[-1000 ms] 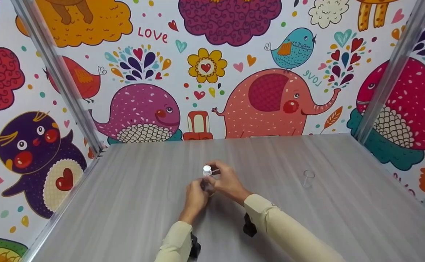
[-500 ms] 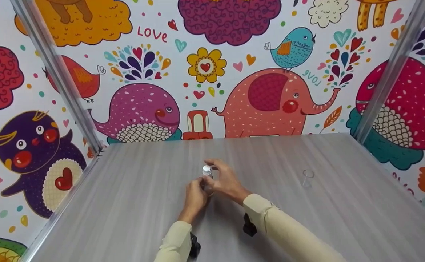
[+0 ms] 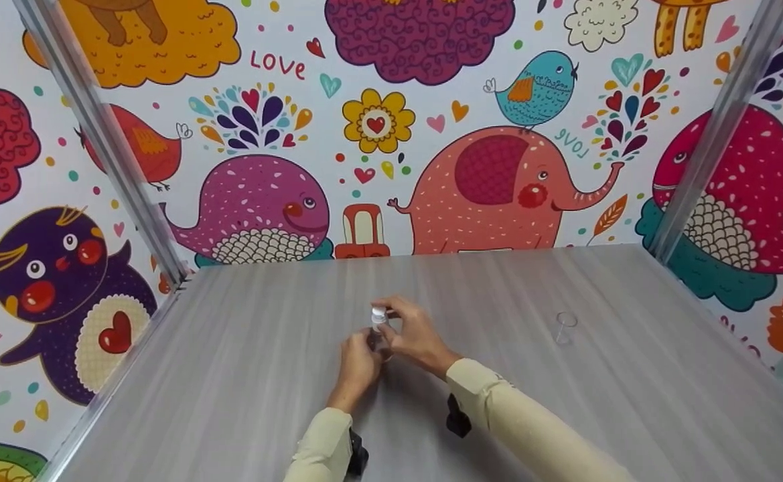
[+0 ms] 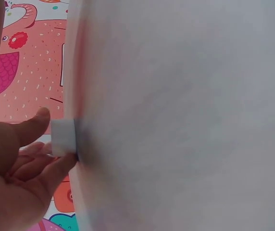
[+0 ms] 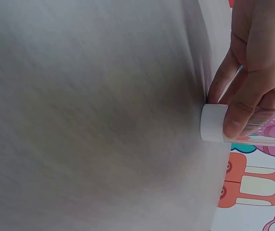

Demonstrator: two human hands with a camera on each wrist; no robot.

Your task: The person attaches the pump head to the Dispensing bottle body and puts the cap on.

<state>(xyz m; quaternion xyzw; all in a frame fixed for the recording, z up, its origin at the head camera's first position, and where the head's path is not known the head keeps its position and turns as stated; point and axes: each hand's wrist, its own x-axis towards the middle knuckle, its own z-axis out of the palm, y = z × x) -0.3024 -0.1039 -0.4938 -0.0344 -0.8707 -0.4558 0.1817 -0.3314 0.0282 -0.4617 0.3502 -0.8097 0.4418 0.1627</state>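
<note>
Cream sleeves (image 3: pixel 532 422) enter at the bottom of the head view, a black device (image 3: pixel 458 418) at each wrist. At the centre of the frame, the left hand (image 3: pixel 358 365) has its fingers curled round the lower part of a small clear bottle (image 3: pixel 379 327), roughly upright; the right hand (image 3: pixel 421 335) pinches it near its white top. Right of centre, well apart, a clear cup-shaped piece (image 3: pixel 564 330) rests on the grey table (image 3: pixel 250 375). Behind, a wall (image 3: pixel 485 234) bears cartoon animals.

My right grip (image 3: pixel 419 338) has curled in closer against the white cap (image 3: pixel 378 312) atop the bottle (image 5: pixel 267 133).
</note>
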